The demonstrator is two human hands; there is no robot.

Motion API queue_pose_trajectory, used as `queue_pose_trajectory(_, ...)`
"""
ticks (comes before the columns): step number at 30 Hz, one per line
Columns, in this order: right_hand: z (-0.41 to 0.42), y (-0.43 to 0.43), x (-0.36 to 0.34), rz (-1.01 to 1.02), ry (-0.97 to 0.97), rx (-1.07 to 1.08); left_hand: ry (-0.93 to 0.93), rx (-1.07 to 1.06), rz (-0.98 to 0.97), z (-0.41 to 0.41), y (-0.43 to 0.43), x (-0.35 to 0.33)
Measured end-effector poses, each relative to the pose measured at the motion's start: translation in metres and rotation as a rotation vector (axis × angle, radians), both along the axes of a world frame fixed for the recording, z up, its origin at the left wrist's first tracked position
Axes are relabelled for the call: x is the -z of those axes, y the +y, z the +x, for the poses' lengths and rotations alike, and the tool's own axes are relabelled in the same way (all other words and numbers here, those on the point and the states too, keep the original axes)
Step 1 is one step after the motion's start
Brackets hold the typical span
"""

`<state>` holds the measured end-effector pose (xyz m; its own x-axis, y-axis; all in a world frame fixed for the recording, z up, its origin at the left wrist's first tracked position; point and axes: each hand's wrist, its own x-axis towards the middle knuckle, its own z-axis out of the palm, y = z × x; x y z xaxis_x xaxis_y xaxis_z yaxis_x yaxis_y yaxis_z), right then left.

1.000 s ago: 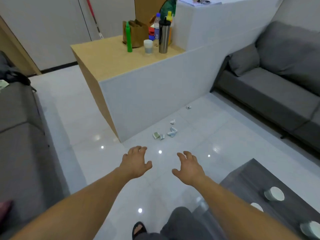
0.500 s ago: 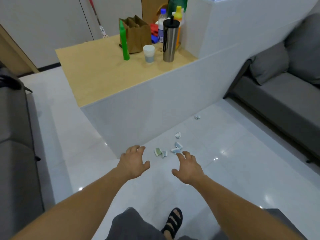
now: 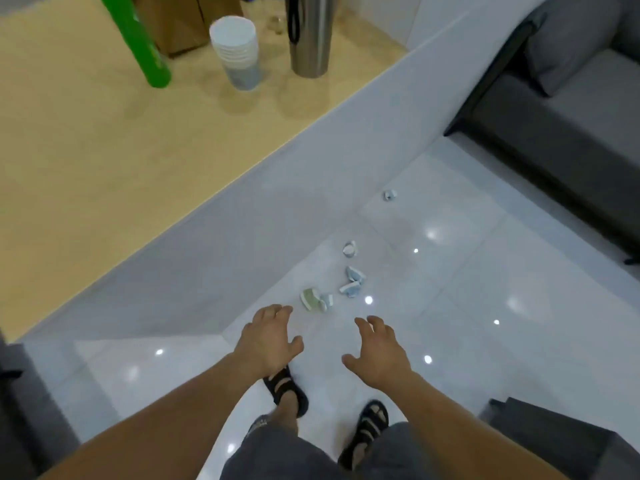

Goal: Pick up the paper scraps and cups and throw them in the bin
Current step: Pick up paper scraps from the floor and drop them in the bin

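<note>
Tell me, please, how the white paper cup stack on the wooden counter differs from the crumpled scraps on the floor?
The white paper cup stack stands upright and intact on the tan wooden counter; the crumpled paper scraps lie scattered and squashed on the glossy white tiled floor. The stack is far larger than any scrap. Both look mostly white, and neither hand touches either.

- No readable text, label, brand, number or sign anywhere in view.
- Green bottle (image 3: 140, 43) at 11 o'clock: faint pale marks on its side, too blurred to read.
- Stack of paper cups (image 3: 237, 51) at 12 o'clock: plain, no print legible.
- Steel tumbler (image 3: 310, 32) at 12 o'clock: bare metal, no marking seen.
- Paper scraps (image 3: 351, 282) on floor, centre: colour patches only, no letters readable.
</note>
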<state>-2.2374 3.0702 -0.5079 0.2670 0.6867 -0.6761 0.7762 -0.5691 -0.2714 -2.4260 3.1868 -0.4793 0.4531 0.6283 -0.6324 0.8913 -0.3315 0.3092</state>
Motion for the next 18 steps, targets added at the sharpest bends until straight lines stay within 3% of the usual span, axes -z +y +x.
queue_pose_trajectory(8,0.023,0.074,0.229,-0.044,0.061,0.037,0.024,-0.007,-0.114,0.042,0.054,0.219)
queue_pose_trajectory(14,0.047,0.104,0.433,0.005,0.028,-0.073,0.014,-0.129,-0.147,0.061,0.055,0.411)
queue_pose_trajectory(18,0.059,0.115,0.533,0.053,-0.011,-0.127,0.015,-0.200,-0.187,0.063,0.047,0.499)
